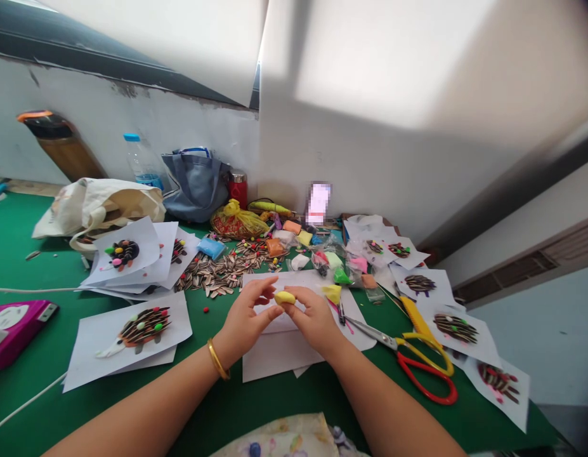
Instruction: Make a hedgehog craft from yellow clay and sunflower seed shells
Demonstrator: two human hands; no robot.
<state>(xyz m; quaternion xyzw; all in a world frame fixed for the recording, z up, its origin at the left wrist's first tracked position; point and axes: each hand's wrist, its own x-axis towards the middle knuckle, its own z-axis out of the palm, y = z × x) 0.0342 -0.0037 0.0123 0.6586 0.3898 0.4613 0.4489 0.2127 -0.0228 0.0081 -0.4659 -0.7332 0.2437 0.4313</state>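
Note:
A small lump of yellow modelling clay (285, 298) is held up between my two hands, above white paper (260, 358). My right hand (313, 317) pinches it from the right with thumb and fingers. On the other side, my left hand (248, 317) has its thumb and a finger against the clay's left end, the other fingers loosely curled and apart. A gold bangle (217, 360) circles my left wrist. Just right of my right hand lie a bit of yellow clay (332, 293) and small pink and dark sticks.
Large scissors (424, 365) with red and yellow handles lie at right. Sunflower seeds (217, 271) and clay packets (276, 247) spread behind my hands. Papers with seed hedgehogs (144, 327) flank both sides. Bags (196, 187), bottles and a phone (318, 203) stand along the wall.

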